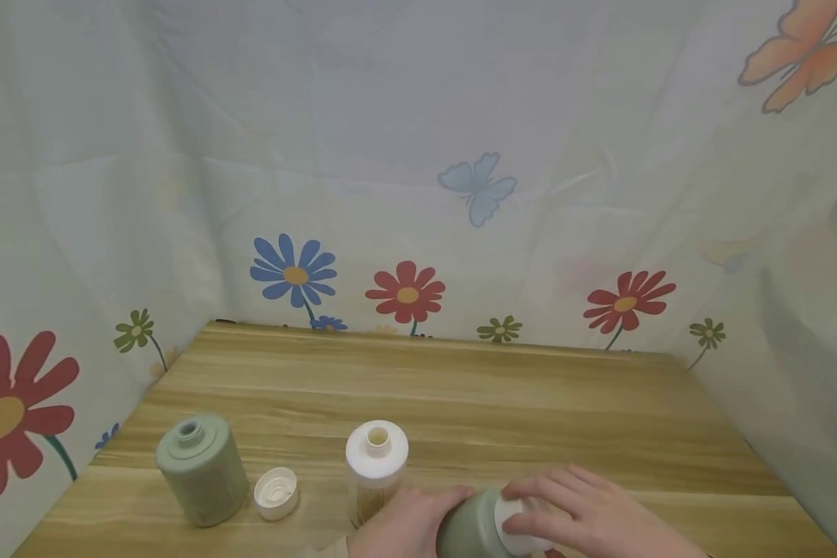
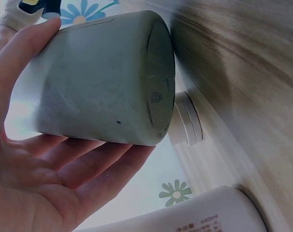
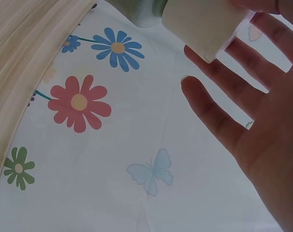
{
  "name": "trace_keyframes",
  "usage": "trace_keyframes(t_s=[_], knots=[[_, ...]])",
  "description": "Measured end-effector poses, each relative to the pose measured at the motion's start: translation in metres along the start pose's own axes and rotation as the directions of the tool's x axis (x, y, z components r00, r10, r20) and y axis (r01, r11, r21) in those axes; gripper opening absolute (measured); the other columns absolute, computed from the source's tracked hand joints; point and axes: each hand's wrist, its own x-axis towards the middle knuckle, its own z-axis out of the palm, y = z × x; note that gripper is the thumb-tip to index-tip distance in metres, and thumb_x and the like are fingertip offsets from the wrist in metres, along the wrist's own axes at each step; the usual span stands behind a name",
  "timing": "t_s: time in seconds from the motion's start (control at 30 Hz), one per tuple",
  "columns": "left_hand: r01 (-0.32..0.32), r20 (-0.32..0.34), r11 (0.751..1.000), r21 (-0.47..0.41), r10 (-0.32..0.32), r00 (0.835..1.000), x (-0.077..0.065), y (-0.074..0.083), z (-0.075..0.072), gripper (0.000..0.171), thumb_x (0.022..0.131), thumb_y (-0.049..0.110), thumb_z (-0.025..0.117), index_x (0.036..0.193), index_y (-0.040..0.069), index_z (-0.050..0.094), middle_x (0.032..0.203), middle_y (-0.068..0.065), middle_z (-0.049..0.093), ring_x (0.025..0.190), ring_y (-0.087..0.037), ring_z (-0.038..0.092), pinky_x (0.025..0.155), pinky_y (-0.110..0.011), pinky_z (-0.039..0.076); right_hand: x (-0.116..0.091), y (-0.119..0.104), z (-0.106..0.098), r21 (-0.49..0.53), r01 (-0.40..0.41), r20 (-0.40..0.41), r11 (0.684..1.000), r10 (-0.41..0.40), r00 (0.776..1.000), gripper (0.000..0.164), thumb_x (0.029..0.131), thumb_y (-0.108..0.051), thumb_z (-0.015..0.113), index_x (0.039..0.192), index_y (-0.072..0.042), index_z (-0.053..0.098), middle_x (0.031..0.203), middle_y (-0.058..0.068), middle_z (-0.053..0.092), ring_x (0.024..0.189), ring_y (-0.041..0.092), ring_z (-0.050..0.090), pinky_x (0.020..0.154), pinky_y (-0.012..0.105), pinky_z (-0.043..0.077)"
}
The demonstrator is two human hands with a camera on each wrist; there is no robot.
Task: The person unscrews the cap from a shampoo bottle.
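A sage-green bottle is tilted at the front of the table, held in my left hand. The left wrist view shows that hand's thumb and fingers wrapped around the body of the green bottle, its base turned toward the tabletop. A white cap sits on the bottle's neck end. My right hand grips this cap with its fingertips. In the right wrist view the cap lies between thumb and fingers, while the lower fingers of the right hand spread away from it.
A white bottle with an uncovered neck stands just left of my hands. Farther left are a loose white cap, inside facing up, and a second green bottle, uncapped. A flower-printed curtain borders the wooden table.
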Motion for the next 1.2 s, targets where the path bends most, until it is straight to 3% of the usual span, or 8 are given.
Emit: trace_keyframes(t_s=[0.13, 0.27, 0.33, 0.57, 0.67, 0.9, 1.03, 1.2], knots=[[-0.010, 0.000, 1.000, -0.002, 0.010, 1.000, 0.000, -0.001, 0.000, 0.062, 0.072, 0.038, 0.082, 0.125, 0.018, 0.058, 0.098, 0.009, 0.071, 0.075, 0.010, 0.055, 0.069, -0.004, 0.039, 0.000, -0.003, -0.001, 0.031, -0.076, 0.062, 0.997, 0.074, 0.995, 0.051, 0.092, -0.046, 0.061, 0.138, -0.031, 0.046, 0.137, -0.011, 0.051, 0.115, 0.005, 0.052, 0.087, 0.030, 0.050], [0.001, 0.014, 1.000, -0.007, -0.001, 1.000, 0.000, -0.001, -0.001, 0.063, 0.072, 0.040, 0.082, 0.126, 0.018, 0.058, 0.099, 0.008, 0.071, 0.076, 0.009, 0.056, 0.069, -0.005, 0.040, 0.003, -0.009, 0.000, 0.052, -0.297, 0.122, 0.953, 0.289, 0.949, 0.066, 0.089, -0.054, 0.061, 0.146, -0.035, 0.035, 0.136, -0.018, 0.052, 0.111, 0.001, 0.054, 0.085, 0.033, 0.053], [0.011, 0.019, 1.000, -0.010, -0.011, 1.000, 0.000, -0.001, -0.001, 0.063, 0.072, 0.041, 0.081, 0.126, 0.018, 0.058, 0.100, 0.009, 0.071, 0.077, 0.009, 0.056, 0.070, -0.005, 0.041, 0.004, -0.009, 0.004, 0.019, -0.346, 0.102, 0.938, 0.342, 0.934, 0.064, 0.088, -0.054, 0.062, 0.144, -0.036, 0.038, 0.129, -0.020, 0.057, 0.104, 0.000, 0.056, 0.081, 0.032, 0.053], [0.033, 0.029, 0.998, -0.046, -0.031, 0.999, 0.000, 0.001, -0.001, 0.062, 0.073, 0.043, 0.081, 0.126, 0.022, 0.057, 0.102, 0.011, 0.070, 0.079, 0.009, 0.057, 0.069, -0.008, 0.042, 0.004, -0.006, 0.009, -0.017, -0.277, -0.015, 0.961, 0.277, 0.961, 0.041, 0.087, -0.049, 0.066, 0.123, -0.031, 0.057, 0.104, -0.020, 0.063, 0.084, -0.002, 0.055, 0.067, 0.022, 0.047], [0.035, 0.032, 0.998, -0.044, -0.033, 0.999, 0.000, 0.001, -0.001, 0.063, 0.073, 0.043, 0.081, 0.127, 0.022, 0.057, 0.103, 0.011, 0.070, 0.080, 0.008, 0.057, 0.070, -0.008, 0.043, 0.002, -0.006, 0.006, 0.029, -0.271, -0.008, 0.962, 0.271, 0.962, 0.041, 0.087, -0.048, 0.067, 0.123, -0.033, 0.056, 0.105, -0.021, 0.063, 0.086, -0.001, 0.055, 0.066, 0.019, 0.046], [0.037, 0.050, 0.999, -0.033, -0.036, 0.998, 0.001, 0.002, -0.004, 0.065, 0.072, 0.043, 0.082, 0.127, 0.019, 0.057, 0.104, 0.009, 0.070, 0.083, 0.008, 0.058, 0.071, -0.009, 0.044, -0.003, 0.000, 0.000, 0.021, -0.120, -0.029, 0.993, 0.121, 0.992, 0.048, 0.087, -0.041, 0.070, 0.129, -0.023, 0.054, 0.117, -0.012, 0.063, 0.098, 0.005, 0.059, 0.074, 0.026, 0.051], [0.048, 0.063, 0.997, -0.061, -0.045, 0.997, 0.001, 0.002, -0.004, 0.065, 0.072, 0.044, 0.082, 0.126, 0.019, 0.057, 0.105, 0.009, 0.070, 0.085, 0.007, 0.058, 0.072, -0.011, 0.045, -0.006, 0.003, -0.004, 0.110, -0.141, -0.004, 0.984, 0.142, 0.990, 0.050, 0.088, -0.037, 0.069, 0.132, -0.022, 0.052, 0.122, -0.009, 0.060, 0.101, 0.007, 0.059, 0.076, 0.025, 0.054], [0.052, 0.056, 0.995, -0.085, -0.047, 0.997, 0.000, 0.002, -0.003, 0.066, 0.071, 0.045, 0.083, 0.127, 0.020, 0.057, 0.107, 0.010, 0.070, 0.087, 0.007, 0.059, 0.074, -0.013, 0.047, -0.011, 0.008, -0.008, 0.248, -0.153, -0.019, 0.957, 0.163, 0.986, 0.051, 0.091, -0.030, 0.067, 0.136, -0.016, 0.049, 0.126, -0.003, 0.056, 0.101, 0.009, 0.059, 0.082, 0.013, 0.050]])
